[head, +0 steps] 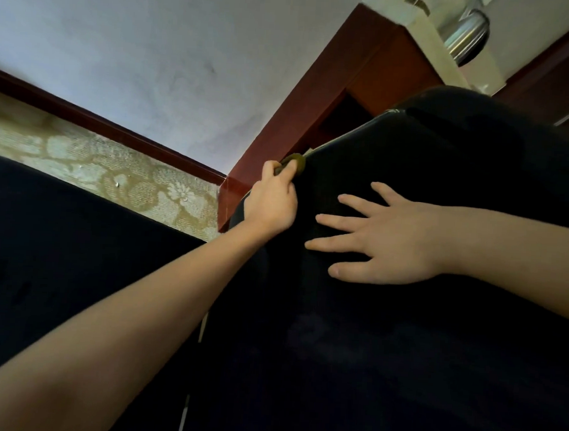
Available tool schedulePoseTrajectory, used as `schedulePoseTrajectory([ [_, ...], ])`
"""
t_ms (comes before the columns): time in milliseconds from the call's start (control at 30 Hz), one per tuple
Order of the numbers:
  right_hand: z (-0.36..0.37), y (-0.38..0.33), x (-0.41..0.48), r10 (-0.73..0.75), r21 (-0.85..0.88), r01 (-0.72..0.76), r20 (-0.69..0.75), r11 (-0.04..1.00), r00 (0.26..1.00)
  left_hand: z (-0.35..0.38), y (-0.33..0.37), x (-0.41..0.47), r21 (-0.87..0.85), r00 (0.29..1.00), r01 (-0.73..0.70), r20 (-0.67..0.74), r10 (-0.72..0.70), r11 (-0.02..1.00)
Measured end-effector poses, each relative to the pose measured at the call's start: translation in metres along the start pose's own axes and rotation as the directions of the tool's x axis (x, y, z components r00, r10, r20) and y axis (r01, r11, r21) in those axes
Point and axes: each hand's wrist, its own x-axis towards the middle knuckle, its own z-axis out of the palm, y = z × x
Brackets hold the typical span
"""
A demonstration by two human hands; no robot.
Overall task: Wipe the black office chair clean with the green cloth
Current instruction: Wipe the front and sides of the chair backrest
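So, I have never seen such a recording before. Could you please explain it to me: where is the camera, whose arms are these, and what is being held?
There is no machine here. A person wears one wide-angle camera on the head, so this single picture looks forward and down along that person's own bare arms. The big dark shape is the black office chair, seen from very close. The left hand is at the chair's edge and grips a small bunched green cloth there. The right hand lies flat on the chair with its fingers spread and holds nothing. Behind the chair you can see red-brown wooden furniture, a pale wall and a patterned carpet. The dark mass at the lower left is too dim to name.
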Motion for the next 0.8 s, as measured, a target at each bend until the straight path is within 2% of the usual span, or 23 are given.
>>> schedulePoseTrajectory([
  [133,-0.001,-0.002,-0.001,0.004,-0.019,-0.004,0.002,1.0,1.0,0.002,-0.026,-0.008,-0.03,0.993,0.117,0.029,-0.116,0.993],
  [300,-0.003,-0.003,-0.002,0.009,-0.016,-0.009,0.011,1.0,1.0,0.002,-0.064,-0.037,-0.033,0.981,0.17,0.096,-0.167,0.985],
  [467,-0.005,-0.005,-0.003,0.009,-0.017,-0.009,0.01,1.0,1.0,-0.001,-0.075,-0.085,-0.163,0.946,0.302,0.174,-0.274,0.939],
  [600,-0.005,-0.006,-0.004,0.021,-0.005,-0.021,0.015,1.0,1.0,-0.008,-0.054,-0.106,-0.222,0.978,0.176,0.153,-0.144,0.959],
  [733,-0.005,-0.006,-0.001,0.027,-0.024,-0.026,0.023,0.999,0.999,-0.013,-0.037,-0.093,-0.125,0.985,-0.01,0.168,0.031,0.992],
  [800,-0.004,-0.005,0.0,0.027,-0.025,-0.027,0.024,0.999,0.999,-0.008,-0.036,-0.081,-0.09,0.987,-0.044,0.15,0.057,0.995],
])
